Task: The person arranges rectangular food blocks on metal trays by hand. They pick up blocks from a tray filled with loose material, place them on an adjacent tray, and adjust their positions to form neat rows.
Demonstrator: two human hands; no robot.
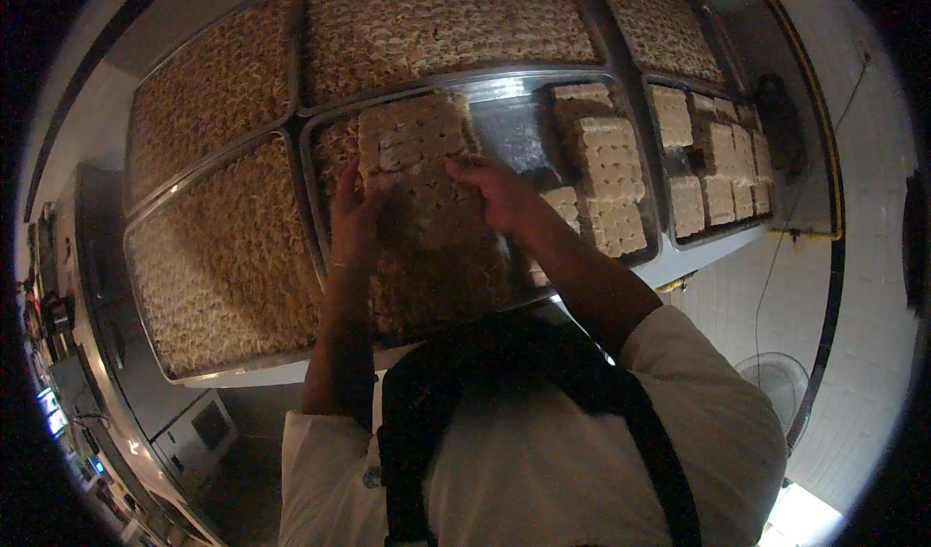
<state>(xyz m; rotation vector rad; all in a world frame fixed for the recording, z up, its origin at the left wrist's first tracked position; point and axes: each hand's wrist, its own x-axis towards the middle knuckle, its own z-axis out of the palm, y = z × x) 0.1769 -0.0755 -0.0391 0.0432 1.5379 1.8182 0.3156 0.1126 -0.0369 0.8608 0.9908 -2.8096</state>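
Both hands grip a tan scored slab of dough or biscuit (436,201) from its sides, over a metal tray (509,87). My left hand (356,212) is at its left edge, fingers pointing away from me. At the right edge, my right hand (491,187) has its thumb and fingers on the slab. Another similar slab (411,136) lies just beyond it; where the two meet is hard to see. Ruffled, close-packed pieces (436,292) fill the shadowed near left part of the tray. Stacked scored slabs (611,183) sit at the tray's right.
Large trays of ruffled pieces lie to the left (225,270), far left (218,81) and straight ahead (444,23). A tray on the right (767,217) holds several pale slabs (720,154). A fan (774,380) stands by the tiled wall (865,314) at right.
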